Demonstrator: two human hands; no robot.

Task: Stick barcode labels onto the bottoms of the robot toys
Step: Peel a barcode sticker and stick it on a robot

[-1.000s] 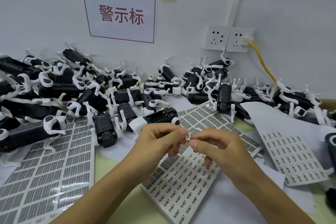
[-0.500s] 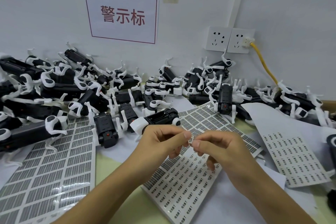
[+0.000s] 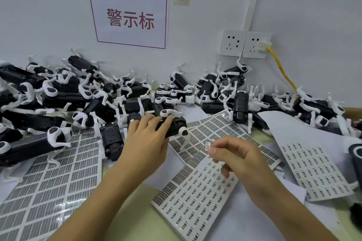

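Note:
A heap of black robot toys with white legs (image 3: 82, 96) lies along the wall. My left hand (image 3: 147, 143) reaches forward and grips one black robot toy (image 3: 176, 126) at the front of the heap, fingers curled over its body. My right hand (image 3: 233, 154) hovers above the label sheets and pinches a small white barcode label (image 3: 207, 146) between thumb and forefinger. A sheet of barcode labels (image 3: 195, 197) lies under my right hand.
More label sheets lie at the left (image 3: 49, 191), behind the hands (image 3: 221, 129) and at the right (image 3: 317, 170). Other toys are piled at the back right (image 3: 313, 109). A yellow cable (image 3: 282, 70) runs from the wall socket (image 3: 245, 44). A red-lettered sign (image 3: 130, 16) hangs on the wall.
My left hand let go of the label, moved forward and took hold of a robot toy. My right hand kept the label and drifted slightly right.

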